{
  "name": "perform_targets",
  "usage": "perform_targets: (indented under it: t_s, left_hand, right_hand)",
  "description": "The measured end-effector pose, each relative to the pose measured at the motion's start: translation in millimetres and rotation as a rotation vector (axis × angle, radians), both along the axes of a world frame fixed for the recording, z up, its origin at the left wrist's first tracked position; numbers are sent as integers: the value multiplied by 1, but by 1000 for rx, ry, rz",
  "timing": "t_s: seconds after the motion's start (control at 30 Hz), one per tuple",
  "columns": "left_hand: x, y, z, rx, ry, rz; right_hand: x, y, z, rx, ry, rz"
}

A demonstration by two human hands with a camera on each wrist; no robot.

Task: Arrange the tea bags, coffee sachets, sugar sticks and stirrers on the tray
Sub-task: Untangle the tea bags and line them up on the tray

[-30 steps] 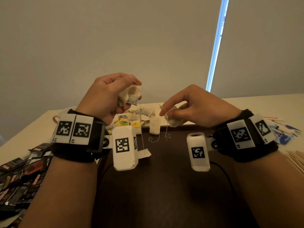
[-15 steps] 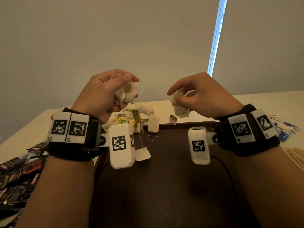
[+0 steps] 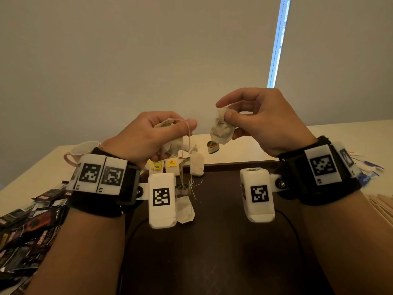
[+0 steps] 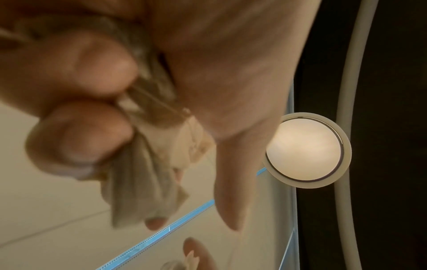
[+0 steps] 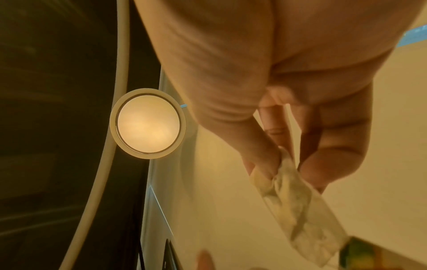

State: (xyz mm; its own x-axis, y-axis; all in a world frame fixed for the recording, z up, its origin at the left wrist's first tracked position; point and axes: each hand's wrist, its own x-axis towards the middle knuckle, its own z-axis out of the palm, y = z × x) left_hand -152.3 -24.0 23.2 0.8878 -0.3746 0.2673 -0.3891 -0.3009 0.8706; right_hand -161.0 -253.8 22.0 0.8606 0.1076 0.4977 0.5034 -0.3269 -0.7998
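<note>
Both hands are raised above the dark tray [image 3: 223, 241]. My left hand [image 3: 148, 137] grips a crumpled bunch of tea bags [image 3: 171, 144] [image 4: 148, 184], with strings running down to a dangling tea bag [image 3: 185, 209] and a tag. My right hand [image 3: 255, 120] pinches one tea bag [image 3: 221, 129] [image 5: 300, 204] between thumb and fingers; its green and red tag [image 3: 213, 146] hangs below. More tea bags [image 3: 196, 165] with yellow tags [image 3: 172, 163] lie at the tray's far edge.
Dark coffee sachets [image 3: 27, 226] are heaped on the table at the left. A pink cup [image 3: 78, 152] stands behind my left wrist. Blue and white sugar sticks [image 3: 368, 173] and wooden stirrers [image 3: 380, 206] lie at the right.
Both hands have risen, the right one higher and away from the left. The right hand's tea bag has come free of the bunch, its tag now hanging below.
</note>
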Motion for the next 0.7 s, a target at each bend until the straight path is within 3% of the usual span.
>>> perform_targets:
  t_s: [0.2, 0.5, 0.7]
  left_hand:
    - [-2, -11, -3, 59, -81, 44]
    - [-2, -13, -4, 164, -92, 21]
    - [-5, -11, -1, 53, -326, 27]
  right_hand:
    - [-4, 5, 2, 62, -14, 72]
    - [-4, 5, 2, 100, -36, 40]
    - [-4, 6, 1, 183, 36, 98]
